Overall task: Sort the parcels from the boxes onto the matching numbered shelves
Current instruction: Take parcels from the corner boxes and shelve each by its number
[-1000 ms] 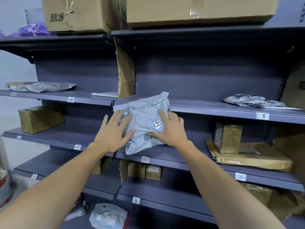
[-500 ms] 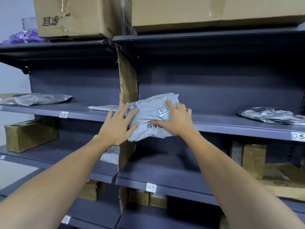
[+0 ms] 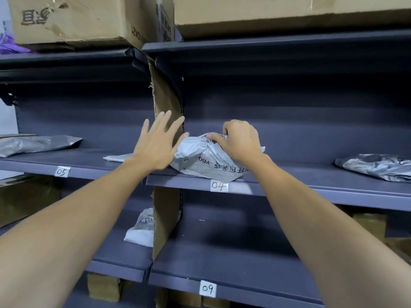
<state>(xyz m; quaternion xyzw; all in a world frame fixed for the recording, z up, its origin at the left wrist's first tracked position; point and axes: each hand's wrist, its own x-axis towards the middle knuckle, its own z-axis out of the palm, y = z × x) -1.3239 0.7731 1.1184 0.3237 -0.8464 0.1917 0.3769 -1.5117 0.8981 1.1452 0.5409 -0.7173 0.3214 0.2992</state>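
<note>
Dark steel shelving, two bays, split by one upright cardboard divider (image 3: 165, 103). Three handwritten number tags in sight: 05 tag (image 3: 61, 171), 04 tag (image 3: 219, 185), 09 tag (image 3: 208, 288).

One grey parcel (image 3: 200, 162), a soft plastic mailer with black print, lies on the 04 shelf (image 3: 311, 182). It sits at that shelf's left end, just beside the divider, with its front corner hanging over the edge right above the 04 tag.

Right grip (image 3: 239, 143): on top of the parcel, fingers curled down, grasping the crumpled upper fold. Left grip (image 3: 158, 144): released, fingers straight and spread, its thumb side at the parcel's left end. Touching or just short of it, cannot tell.

Same level, two silver bags: one (image 3: 37, 144) far left on the 05 shelf (image 3: 89, 162), one (image 3: 375, 166) far right on the 04 shelf, well apart from the parcel. One flat white envelope (image 3: 117, 157) on the 05 shelf, partly behind the left wrist.

Top level: two large cardboard boxes, left box (image 3: 73, 18) and right box (image 3: 289, 12), side by side.

Next level down: one white parcel (image 3: 142, 230) against the divider's left face.
</note>
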